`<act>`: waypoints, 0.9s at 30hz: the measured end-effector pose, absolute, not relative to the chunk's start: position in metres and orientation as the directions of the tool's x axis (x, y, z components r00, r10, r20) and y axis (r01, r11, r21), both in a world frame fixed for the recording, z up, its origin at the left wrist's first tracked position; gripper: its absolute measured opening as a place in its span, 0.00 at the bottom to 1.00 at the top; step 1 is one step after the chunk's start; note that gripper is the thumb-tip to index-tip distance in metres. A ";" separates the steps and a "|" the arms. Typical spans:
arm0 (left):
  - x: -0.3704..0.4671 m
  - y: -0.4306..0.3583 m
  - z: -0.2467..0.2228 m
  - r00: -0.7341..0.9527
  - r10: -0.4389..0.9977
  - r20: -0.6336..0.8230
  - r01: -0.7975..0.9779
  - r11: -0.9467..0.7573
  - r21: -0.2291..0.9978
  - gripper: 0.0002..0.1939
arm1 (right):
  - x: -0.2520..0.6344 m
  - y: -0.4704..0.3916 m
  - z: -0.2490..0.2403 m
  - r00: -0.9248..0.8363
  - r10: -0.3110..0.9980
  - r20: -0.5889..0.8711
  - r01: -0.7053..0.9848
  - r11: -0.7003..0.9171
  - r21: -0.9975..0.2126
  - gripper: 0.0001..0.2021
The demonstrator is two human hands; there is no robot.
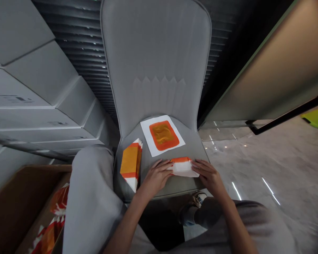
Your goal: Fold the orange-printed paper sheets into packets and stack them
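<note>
On the grey chair seat [153, 176] lies a partly folded paper sheet [182, 168], white with an orange band along its far edge. My left hand [159, 174] grips its left end, fingers bent over it. At the right end my right hand [208, 174] holds it the same way. Beyond my hands a flat white sheet [163, 135] with an orange and gold square rests near the backrest. To the left stands a bundle of folded orange, gold and white papers [130, 163]. My thumbs are mostly hidden.
The chair backrest [156, 63] rises behind the seat. White boxes [37, 74] are stacked on the left. An open cardboard box [16, 190] at lower left holds more folded orange and white papers [51, 234]. A panel with a dark frame [254, 70] stands on the right.
</note>
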State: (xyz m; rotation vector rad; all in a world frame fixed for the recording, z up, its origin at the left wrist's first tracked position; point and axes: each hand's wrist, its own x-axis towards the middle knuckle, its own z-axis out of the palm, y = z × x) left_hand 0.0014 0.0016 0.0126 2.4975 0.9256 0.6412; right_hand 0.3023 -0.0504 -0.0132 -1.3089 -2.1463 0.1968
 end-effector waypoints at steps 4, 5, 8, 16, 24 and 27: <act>0.005 -0.004 0.023 0.581 0.772 0.257 0.580 -0.615 0.534 0.10 | 0.300 -0.052 -0.006 -0.244 0.872 0.425 0.751 0.447 -0.485 0.13; 0.006 -0.006 0.024 0.558 0.792 0.246 0.607 -0.592 0.530 0.10 | 0.300 -0.053 -0.005 -0.235 0.879 0.416 0.751 0.435 -0.496 0.11; 0.009 -0.008 0.024 0.512 0.828 0.229 0.655 -0.550 0.518 0.08 | 0.296 -0.055 -0.001 -0.218 0.908 0.359 0.752 0.390 -0.531 0.07; 0.021 -0.013 0.011 0.458 0.863 0.213 0.701 -0.498 0.511 0.11 | 0.285 -0.050 0.002 -0.218 0.939 0.265 0.827 0.322 -0.460 0.13; 0.028 -0.014 0.014 0.431 0.880 0.201 0.779 -0.475 0.409 0.12 | 0.282 -0.046 -0.001 -0.176 0.947 0.270 0.930 0.250 -0.270 0.21; 0.031 -0.013 0.016 0.419 0.887 0.195 0.820 -0.462 0.338 0.13 | 0.283 -0.045 0.000 -0.162 0.953 0.256 0.945 0.224 -0.238 0.21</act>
